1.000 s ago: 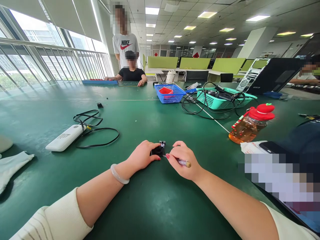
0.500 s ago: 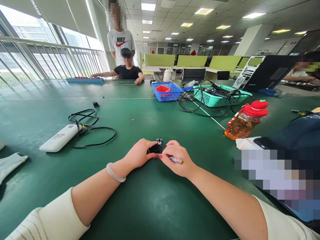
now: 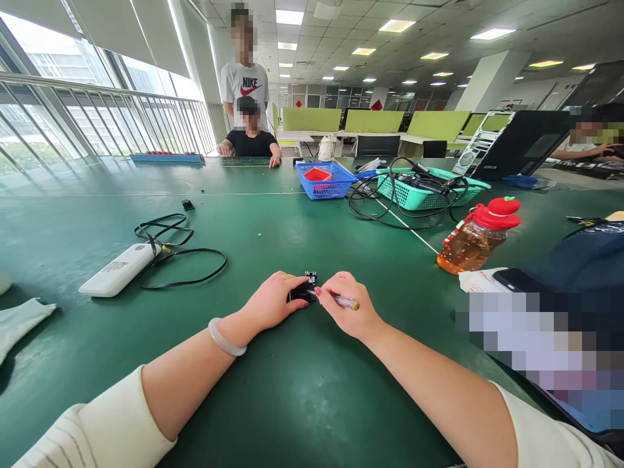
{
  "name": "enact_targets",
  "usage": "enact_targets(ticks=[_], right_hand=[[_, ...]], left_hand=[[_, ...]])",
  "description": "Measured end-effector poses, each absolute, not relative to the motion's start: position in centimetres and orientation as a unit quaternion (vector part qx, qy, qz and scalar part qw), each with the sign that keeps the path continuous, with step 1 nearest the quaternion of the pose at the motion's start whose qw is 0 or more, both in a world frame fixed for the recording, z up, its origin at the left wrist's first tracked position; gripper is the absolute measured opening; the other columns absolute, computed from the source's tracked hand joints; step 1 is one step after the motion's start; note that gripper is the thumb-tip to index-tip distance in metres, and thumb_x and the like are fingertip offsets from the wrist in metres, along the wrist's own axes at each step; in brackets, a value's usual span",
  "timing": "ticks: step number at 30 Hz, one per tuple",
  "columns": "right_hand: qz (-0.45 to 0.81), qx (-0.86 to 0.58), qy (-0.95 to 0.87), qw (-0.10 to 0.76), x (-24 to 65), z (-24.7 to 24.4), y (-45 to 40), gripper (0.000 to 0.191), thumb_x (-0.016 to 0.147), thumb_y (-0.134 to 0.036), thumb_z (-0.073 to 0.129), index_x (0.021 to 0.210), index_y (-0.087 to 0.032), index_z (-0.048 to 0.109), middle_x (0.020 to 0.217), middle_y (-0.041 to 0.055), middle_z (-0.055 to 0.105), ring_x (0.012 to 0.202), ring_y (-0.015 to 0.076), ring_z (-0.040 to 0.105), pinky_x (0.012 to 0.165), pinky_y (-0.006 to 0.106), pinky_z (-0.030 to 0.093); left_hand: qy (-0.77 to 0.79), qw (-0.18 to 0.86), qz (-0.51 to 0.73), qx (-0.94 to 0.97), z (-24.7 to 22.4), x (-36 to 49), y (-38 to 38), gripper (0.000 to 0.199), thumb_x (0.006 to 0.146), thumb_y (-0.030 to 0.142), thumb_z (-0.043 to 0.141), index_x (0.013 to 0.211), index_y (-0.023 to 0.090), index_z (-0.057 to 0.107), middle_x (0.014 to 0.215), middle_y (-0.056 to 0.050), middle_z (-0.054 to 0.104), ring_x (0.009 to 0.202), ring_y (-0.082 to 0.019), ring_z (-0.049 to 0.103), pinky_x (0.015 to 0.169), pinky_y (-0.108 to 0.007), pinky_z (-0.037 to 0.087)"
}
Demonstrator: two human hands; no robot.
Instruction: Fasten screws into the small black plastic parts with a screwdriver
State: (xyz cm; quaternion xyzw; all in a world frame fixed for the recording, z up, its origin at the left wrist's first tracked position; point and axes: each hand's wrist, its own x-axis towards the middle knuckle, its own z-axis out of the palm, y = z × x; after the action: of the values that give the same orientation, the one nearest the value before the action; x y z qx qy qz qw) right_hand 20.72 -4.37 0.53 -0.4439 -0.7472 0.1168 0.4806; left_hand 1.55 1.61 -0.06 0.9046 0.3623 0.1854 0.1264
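On the green table [image 3: 273, 403], my left hand [image 3: 273, 300] holds a small black part [image 3: 303, 292] between thumb and fingers. A small silver and black piece [image 3: 311, 277] shows at that part's far end. My right hand [image 3: 350, 308] is closed around a thin clear tool with a tan end [image 3: 347, 302], pen-like in shape. The tool's tip points left at the near right side of the black part; whether it touches cannot be made out.
A white power bank [image 3: 119, 270] with a black cable lies left. Blue basket [image 3: 325, 182], teal basket [image 3: 414, 195] with cables, and red-lidded bottle [image 3: 475, 244] stand beyond, to the right. A phone [image 3: 519, 279] lies at right. Two people are across the table, another far right.
My right hand and the tool have shifted slightly up and right. Across the table, the seated person has drawn an arm in from the blue tray, and the standing person has moved right.
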Motion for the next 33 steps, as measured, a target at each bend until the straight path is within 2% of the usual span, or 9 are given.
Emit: enact_targets(ticks=[4, 8, 13, 15, 20, 23, 29, 33], right_hand=[[0.153, -0.462, -0.746, 0.454, 20.6, 0.4, -4.2, 0.035, 0.092, -0.035, 0.052, 0.059, -0.022, 0.055, 0.058, -0.0018, 0.061, 0.062, 0.0140, 0.052, 0.070, 0.029, 0.043], [0.185, -0.464, -0.718, 0.484, 21.2, 0.6, -4.2, 0.035, 0.089, -0.040, 0.054, 0.060, -0.021, 0.059, 0.060, -0.0001, 0.061, 0.062, 0.0143, 0.054, 0.061, 0.026, 0.042], [0.229, -0.510, -0.614, 0.557, 22.1, 1.0, -4.1, 0.043, 0.092, -0.050, 0.049, 0.061, -0.020, 0.055, 0.050, -0.0041, 0.042, 0.047, 0.0106, 0.037, 0.048, 0.025, 0.031], [0.236, -0.523, -0.603, 0.555, 22.3, 0.8, -3.8, 0.041, 0.091, -0.051, 0.051, 0.063, -0.020, 0.055, 0.052, -0.0043, 0.041, 0.047, 0.0104, 0.036, 0.048, 0.025, 0.030], [0.227, -0.521, -0.633, 0.525, 22.2, 0.0, -2.9, 0.034, 0.086, -0.049, 0.056, 0.069, -0.020, 0.060, 0.062, -0.0006, 0.053, 0.057, 0.0130, 0.046, 0.054, 0.026, 0.037], [0.234, -0.522, -0.641, 0.512, 22.2, -0.2, -2.7, 0.031, 0.086, -0.047, 0.056, 0.072, -0.020, 0.062, 0.065, 0.0004, 0.057, 0.059, 0.0138, 0.048, 0.056, 0.026, 0.038], [0.233, -0.532, -0.643, 0.500, 22.3, 0.0, -2.9, 0.035, 0.087, -0.048, 0.054, 0.069, -0.020, 0.063, 0.059, -0.0005, 0.053, 0.054, 0.0129, 0.045, 0.050, 0.025, 0.035], [0.214, -0.539, -0.640, 0.505, 22.3, 0.4, -3.2, 0.037, 0.089, -0.046, 0.052, 0.063, -0.020, 0.059, 0.052, -0.0033, 0.044, 0.049, 0.0110, 0.038, 0.047, 0.025, 0.030]], left_hand=[[0.357, 0.130, 0.197, 0.904, -0.3, 1.6, 1.6, 0.046, 0.083, 0.031, 0.071, 0.127, 0.023, 0.061, 0.115, -0.008, 0.071, 0.105, -0.025, 0.064, 0.095, -0.039, 0.050], [0.353, 0.134, 0.198, 0.905, -0.4, 1.6, 1.6, 0.046, 0.084, 0.032, 0.069, 0.128, 0.024, 0.060, 0.115, -0.007, 0.070, 0.105, -0.025, 0.064, 0.095, -0.039, 0.051], [0.379, 0.150, 0.210, 0.889, 0.1, 1.5, 1.4, 0.044, 0.089, 0.035, 0.061, 0.131, 0.025, 0.058, 0.114, -0.007, 0.070, 0.104, -0.025, 0.062, 0.094, -0.041, 0.051], [0.392, 0.158, 0.222, 0.879, 0.3, 1.5, 1.2, 0.040, 0.091, 0.036, 0.056, 0.130, 0.026, 0.058, 0.114, -0.006, 0.070, 0.105, -0.025, 0.061, 0.094, -0.041, 0.051], [0.401, 0.120, 0.297, 0.858, 0.3, 1.6, 1.2, 0.038, 0.097, 0.032, 0.044, 0.132, 0.025, 0.055, 0.122, -0.008, 0.063, 0.114, -0.024, 0.056, 0.101, -0.041, 0.046], [0.455, 0.069, 0.285, 0.841, 0.1, 1.5, 1.4, 0.041, 0.097, 0.027, 0.038, 0.135, 0.026, 0.054, 0.117, -0.010, 0.060, 0.108, -0.025, 0.056, 0.098, -0.044, 0.047], [0.534, -0.004, 0.163, 0.830, 0.2, 1.4, 1.0, 0.039, 0.095, 0.026, 0.038, 0.117, 0.029, 0.069, 0.111, -0.010, 0.059, 0.098, -0.026, 0.058, 0.091, -0.048, 0.047], [0.535, -0.003, 0.170, 0.828, 0.5, 1.5, 0.8, 0.037, 0.093, 0.024, 0.038, 0.104, 0.025, 0.073, 0.110, -0.010, 0.062, 0.099, -0.028, 0.059, 0.093, -0.052, 0.045]])
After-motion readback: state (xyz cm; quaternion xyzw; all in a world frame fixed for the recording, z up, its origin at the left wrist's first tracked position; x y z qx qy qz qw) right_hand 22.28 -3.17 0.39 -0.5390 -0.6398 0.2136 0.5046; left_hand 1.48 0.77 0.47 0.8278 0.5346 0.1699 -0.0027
